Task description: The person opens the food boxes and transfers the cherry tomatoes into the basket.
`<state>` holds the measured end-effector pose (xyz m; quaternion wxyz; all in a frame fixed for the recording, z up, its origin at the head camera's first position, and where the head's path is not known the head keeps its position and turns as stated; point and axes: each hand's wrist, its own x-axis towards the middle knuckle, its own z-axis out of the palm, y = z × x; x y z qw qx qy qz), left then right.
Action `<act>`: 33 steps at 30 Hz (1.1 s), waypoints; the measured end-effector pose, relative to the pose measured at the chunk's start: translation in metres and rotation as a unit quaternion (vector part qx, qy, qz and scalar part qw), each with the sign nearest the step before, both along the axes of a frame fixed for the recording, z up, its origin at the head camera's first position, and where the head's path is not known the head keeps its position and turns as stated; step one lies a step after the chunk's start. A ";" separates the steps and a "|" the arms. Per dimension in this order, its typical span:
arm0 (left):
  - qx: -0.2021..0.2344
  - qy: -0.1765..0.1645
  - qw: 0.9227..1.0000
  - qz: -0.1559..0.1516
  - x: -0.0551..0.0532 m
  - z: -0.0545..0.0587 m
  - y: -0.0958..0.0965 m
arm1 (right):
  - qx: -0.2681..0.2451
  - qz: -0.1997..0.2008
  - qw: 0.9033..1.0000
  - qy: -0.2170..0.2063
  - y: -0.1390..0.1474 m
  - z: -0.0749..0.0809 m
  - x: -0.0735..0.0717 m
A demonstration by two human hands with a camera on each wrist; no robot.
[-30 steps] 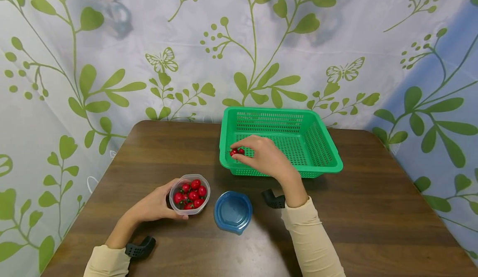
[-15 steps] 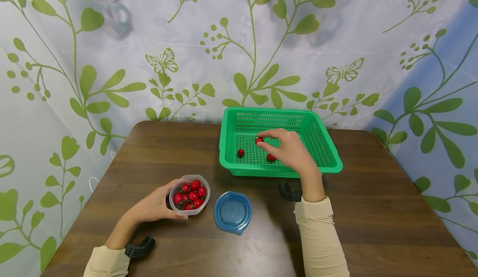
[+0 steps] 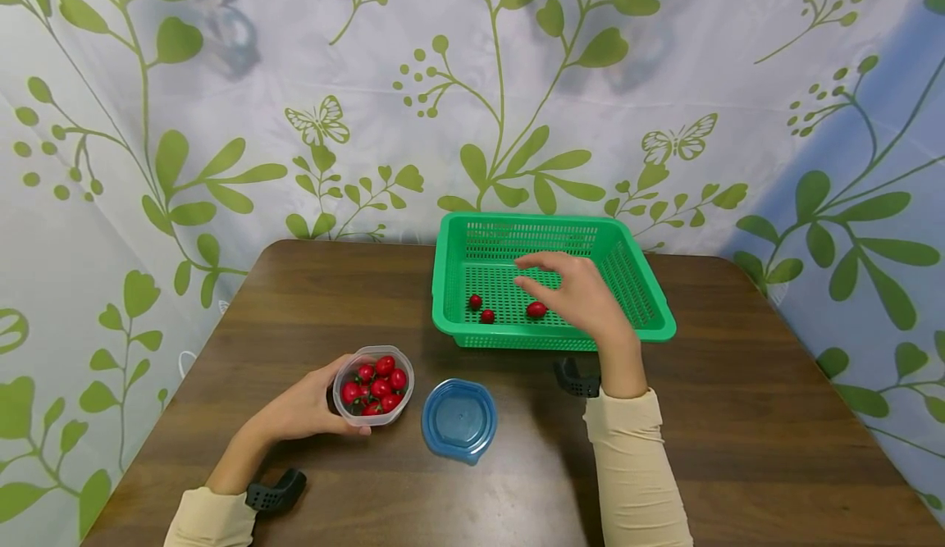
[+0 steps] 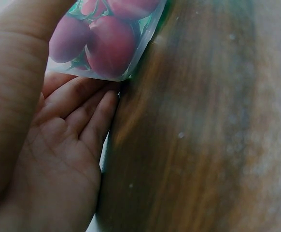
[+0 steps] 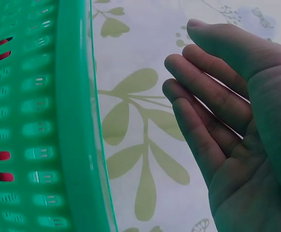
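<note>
In the head view my left hand (image 3: 306,406) grips a small clear plastic container (image 3: 381,419) from its left side. Several red cherry tomatoes (image 3: 380,388), some with green stems, lie inside it. Part of the same container shows in the left wrist view, against the fingers (image 4: 82,104). Over a green perforated basket (image 3: 443,284) is my right hand (image 3: 579,293), thumb and index finger apart, with nothing between them. Three tomatoes show on the basket's floor: a tomato (image 3: 476,302) at left, a nearer tomato (image 3: 487,316), and an oval tomato (image 3: 536,309) below my right hand.
A round blue lid (image 3: 460,421) lies on the brown wooden table (image 3: 354,293), between the container and my right forearm. Behind the table hangs a white cloth (image 3: 413,161) printed with green leaves. Dark bands are on both wrists.
My right hand moved right from the basket's left end, then let go of the tomato it pinched. That tomato now lies at the basket's front left. My left hand stayed still.
</note>
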<state>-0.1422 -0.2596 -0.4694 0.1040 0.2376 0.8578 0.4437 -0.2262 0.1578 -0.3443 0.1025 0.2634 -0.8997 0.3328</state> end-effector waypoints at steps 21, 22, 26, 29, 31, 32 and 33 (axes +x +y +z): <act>-0.010 0.001 1.000 0.001 0.000 0.002 0.000 | 0.069 0.104 0.991 0.038 -0.068 -0.008 0.011; -0.011 0.001 1.000 0.003 0.000 0.002 0.001 | 0.076 0.110 0.990 0.039 -0.073 -0.008 0.013; -0.012 0.007 1.000 0.006 0.000 0.003 0.001 | 0.115 0.134 0.983 0.043 -0.095 -0.011 0.023; -0.010 0.008 1.000 0.003 0.001 0.003 0.001 | 0.146 0.157 0.975 0.051 -0.113 -0.017 0.031; -0.008 0.005 1.000 0.001 0.001 0.002 0.001 | 0.159 0.178 0.970 0.055 -0.124 -0.021 0.037; -0.006 0.001 1.000 0.000 0.001 0.002 0.001 | 0.162 0.188 0.967 0.058 -0.129 -0.023 0.039; -0.004 -0.002 1.000 0.000 0.002 0.002 0.001 | 0.165 0.195 0.965 0.062 -0.134 -0.025 0.042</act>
